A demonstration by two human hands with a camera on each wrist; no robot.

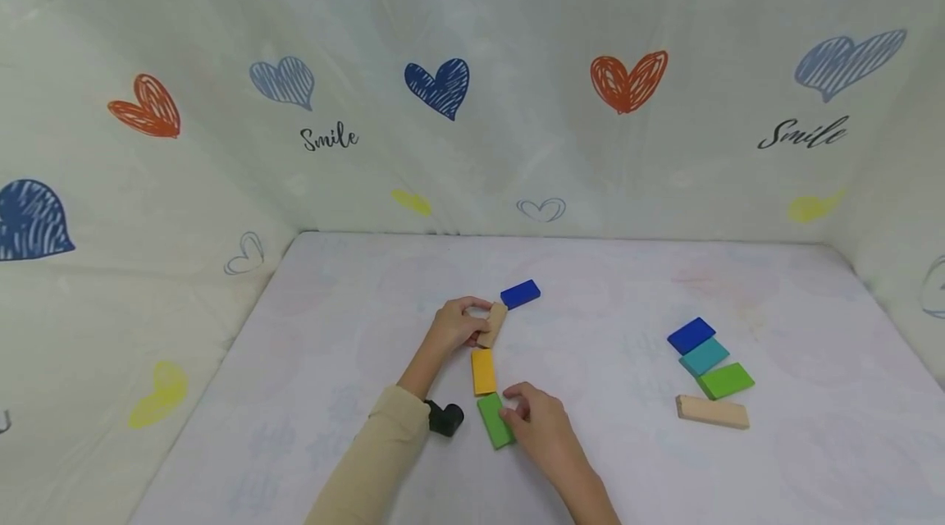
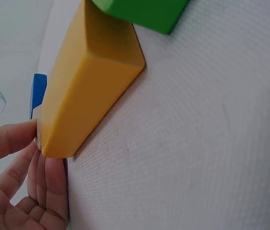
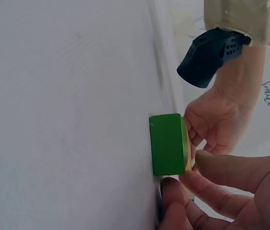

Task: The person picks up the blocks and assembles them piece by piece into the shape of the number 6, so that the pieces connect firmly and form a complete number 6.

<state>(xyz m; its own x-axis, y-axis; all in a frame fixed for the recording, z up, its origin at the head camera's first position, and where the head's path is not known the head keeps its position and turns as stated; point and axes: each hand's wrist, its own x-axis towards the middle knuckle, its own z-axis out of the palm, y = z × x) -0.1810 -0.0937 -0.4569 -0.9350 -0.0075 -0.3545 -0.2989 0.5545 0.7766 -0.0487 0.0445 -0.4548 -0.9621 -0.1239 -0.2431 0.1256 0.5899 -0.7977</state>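
Observation:
My left hand (image 1: 456, 326) pinches a plain wooden block (image 1: 493, 325) between thumb and fingers. Its upper end meets a blue block (image 1: 521, 294) lying at an angle. Just below the wooden block lies a yellow block (image 1: 483, 372), followed by a green block (image 1: 495, 420). At the green block's right edge is my right hand (image 1: 542, 426), fingers loosely bent and thumb at the block; in the right wrist view the fingers lie beside the green block (image 3: 167, 144) without closing round it. The left wrist view has the yellow block (image 2: 87, 91) large, with the left hand (image 2: 22, 179) beyond it.
Further right on the table lie another blue block (image 1: 691, 335), a teal block (image 1: 705, 357), a second green block (image 1: 726, 381) and a second wooden block (image 1: 712, 412). A dark camera (image 1: 446, 419) is strapped at the left wrist. A patterned cloth (image 1: 472, 164) hangs behind the table.

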